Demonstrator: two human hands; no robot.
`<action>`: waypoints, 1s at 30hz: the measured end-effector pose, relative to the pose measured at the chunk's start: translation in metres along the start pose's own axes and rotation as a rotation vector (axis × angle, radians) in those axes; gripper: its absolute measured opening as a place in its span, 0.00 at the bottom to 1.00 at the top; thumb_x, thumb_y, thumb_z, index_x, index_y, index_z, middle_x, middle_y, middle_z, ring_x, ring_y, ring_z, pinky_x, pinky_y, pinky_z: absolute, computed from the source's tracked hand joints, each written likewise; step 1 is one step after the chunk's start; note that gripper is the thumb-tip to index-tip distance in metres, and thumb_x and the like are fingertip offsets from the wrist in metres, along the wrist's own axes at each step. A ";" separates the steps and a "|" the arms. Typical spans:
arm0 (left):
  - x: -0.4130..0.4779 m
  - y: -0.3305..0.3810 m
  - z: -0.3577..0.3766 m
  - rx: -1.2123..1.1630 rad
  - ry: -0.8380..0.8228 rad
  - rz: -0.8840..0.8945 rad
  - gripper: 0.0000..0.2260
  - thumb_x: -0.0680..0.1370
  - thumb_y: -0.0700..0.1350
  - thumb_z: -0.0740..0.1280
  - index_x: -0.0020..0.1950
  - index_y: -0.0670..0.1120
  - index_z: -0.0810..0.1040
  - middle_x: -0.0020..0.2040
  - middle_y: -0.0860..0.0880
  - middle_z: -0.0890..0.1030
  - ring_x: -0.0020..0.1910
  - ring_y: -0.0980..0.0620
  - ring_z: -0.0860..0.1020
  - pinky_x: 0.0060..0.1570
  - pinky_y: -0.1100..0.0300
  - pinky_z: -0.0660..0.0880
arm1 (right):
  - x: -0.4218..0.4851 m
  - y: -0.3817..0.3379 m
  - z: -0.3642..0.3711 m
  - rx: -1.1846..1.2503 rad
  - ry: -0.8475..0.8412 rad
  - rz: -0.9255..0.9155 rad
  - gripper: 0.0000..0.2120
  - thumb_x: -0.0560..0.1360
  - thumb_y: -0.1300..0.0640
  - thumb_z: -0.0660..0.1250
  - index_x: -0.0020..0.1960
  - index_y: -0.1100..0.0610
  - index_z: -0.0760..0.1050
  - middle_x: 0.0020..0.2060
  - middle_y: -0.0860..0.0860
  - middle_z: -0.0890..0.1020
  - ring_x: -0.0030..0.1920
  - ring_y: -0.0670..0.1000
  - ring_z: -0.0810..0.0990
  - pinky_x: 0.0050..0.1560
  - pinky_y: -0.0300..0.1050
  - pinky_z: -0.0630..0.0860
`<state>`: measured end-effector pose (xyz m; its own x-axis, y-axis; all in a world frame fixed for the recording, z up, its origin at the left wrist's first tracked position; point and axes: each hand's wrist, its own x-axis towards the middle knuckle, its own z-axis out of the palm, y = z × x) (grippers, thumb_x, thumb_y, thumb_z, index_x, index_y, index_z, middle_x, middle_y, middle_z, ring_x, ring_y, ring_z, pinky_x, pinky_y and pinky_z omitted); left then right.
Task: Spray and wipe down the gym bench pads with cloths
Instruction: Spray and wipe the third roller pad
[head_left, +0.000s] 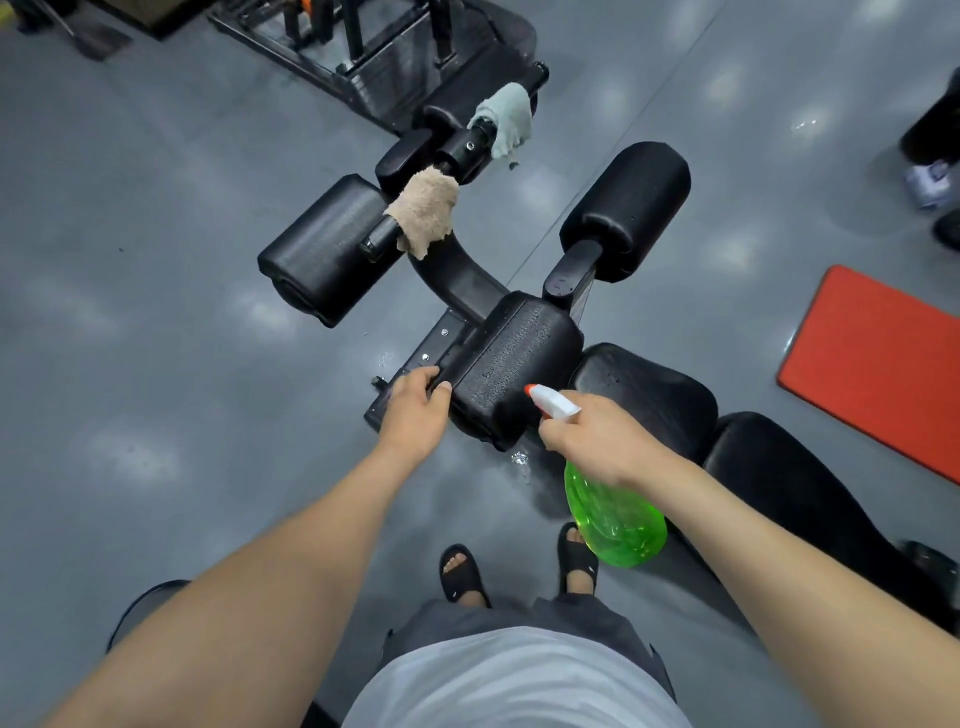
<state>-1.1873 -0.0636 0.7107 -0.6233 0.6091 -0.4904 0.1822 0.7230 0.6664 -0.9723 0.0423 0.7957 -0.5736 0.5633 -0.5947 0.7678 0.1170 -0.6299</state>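
Head view: your left hand grips the black vinyl bench pad, your right hand the green plastic spray bottle.

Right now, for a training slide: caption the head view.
Right hand aims a green spray bottle at the bench pad the left hand grips; a tan cloth hangs beyond.

You wear a pale grey shirt at bottom centre, dark grey shorts just above it, black open-toed slide sandals higher up, and your forearms are bare.
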 end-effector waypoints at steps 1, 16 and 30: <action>0.001 -0.002 0.000 0.000 0.001 0.009 0.18 0.82 0.52 0.63 0.70 0.48 0.74 0.67 0.43 0.72 0.67 0.44 0.74 0.72 0.47 0.67 | 0.002 -0.002 -0.001 0.008 0.031 0.000 0.09 0.71 0.47 0.62 0.49 0.42 0.77 0.39 0.44 0.79 0.42 0.50 0.78 0.47 0.50 0.75; 0.007 -0.006 -0.001 0.059 -0.060 0.085 0.19 0.85 0.51 0.60 0.75 0.50 0.71 0.67 0.50 0.68 0.57 0.54 0.72 0.62 0.65 0.62 | -0.001 -0.008 0.009 -0.031 0.011 0.039 0.11 0.69 0.46 0.61 0.49 0.43 0.77 0.40 0.44 0.80 0.43 0.50 0.79 0.48 0.48 0.77; -0.004 0.005 0.015 0.119 0.034 0.186 0.17 0.81 0.53 0.65 0.70 0.56 0.75 0.67 0.48 0.72 0.68 0.44 0.72 0.73 0.46 0.65 | 0.012 0.011 -0.032 0.076 0.248 0.088 0.16 0.73 0.53 0.62 0.59 0.50 0.78 0.43 0.51 0.83 0.43 0.56 0.79 0.48 0.50 0.76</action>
<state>-1.1727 -0.0579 0.7074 -0.5953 0.7258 -0.3449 0.3838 0.6339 0.6715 -0.9612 0.0765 0.7979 -0.4111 0.7530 -0.5138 0.7824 0.0023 -0.6228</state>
